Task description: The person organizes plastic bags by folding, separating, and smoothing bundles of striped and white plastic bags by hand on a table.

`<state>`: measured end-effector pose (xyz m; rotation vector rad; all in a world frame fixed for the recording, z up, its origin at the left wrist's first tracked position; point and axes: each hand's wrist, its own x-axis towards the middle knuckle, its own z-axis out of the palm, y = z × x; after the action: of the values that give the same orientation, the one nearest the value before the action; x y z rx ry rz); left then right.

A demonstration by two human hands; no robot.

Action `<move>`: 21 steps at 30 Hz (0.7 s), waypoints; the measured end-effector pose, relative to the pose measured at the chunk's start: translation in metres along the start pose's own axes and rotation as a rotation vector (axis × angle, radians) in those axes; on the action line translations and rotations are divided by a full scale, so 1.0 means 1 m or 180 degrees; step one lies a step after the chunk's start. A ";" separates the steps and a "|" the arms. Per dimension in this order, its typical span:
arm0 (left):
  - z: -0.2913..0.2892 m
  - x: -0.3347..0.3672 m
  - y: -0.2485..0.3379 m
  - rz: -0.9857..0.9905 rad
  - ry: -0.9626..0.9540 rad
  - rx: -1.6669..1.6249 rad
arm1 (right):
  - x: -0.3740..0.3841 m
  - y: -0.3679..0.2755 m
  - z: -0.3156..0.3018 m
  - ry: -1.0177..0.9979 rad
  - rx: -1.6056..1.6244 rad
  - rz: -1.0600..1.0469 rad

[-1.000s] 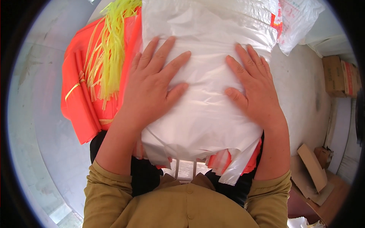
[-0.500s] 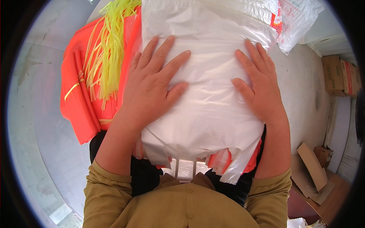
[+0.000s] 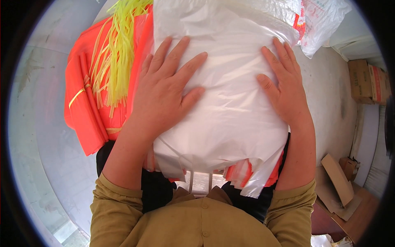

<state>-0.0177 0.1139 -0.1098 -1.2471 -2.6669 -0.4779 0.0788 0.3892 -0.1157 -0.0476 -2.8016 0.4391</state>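
Observation:
A stack of white plastic bags lies in front of me, its handle ends hanging toward my lap. Flat on the left part of the top bag rests my left hand, fingers spread. My right hand lies on the right edge of the same bag, fingers stretched forward and thumb apart. Neither hand grips anything. Under the white film, red-and-white bag ends stick out at the near edge. The top bag's surface is creased between my hands.
To the left are folded red bags bound with yellow bands, with a bunch of yellow strips on top. A crumpled clear bag sits at the far right. Cardboard boxes and a flattened carton are on the right.
My right hand has slid slightly forward and to the right over the bag. My left hand has barely shifted. The creases between them have changed.

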 end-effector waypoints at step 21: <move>0.001 0.000 0.000 0.0054 0.0011 0.0116 | 0.001 0.000 0.001 0.0000 0.0062 0.0054</move>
<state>-0.0173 0.1143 -0.1108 -1.2565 -2.6476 -0.4266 0.0771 0.3892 -0.1164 -0.0671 -2.7985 0.4703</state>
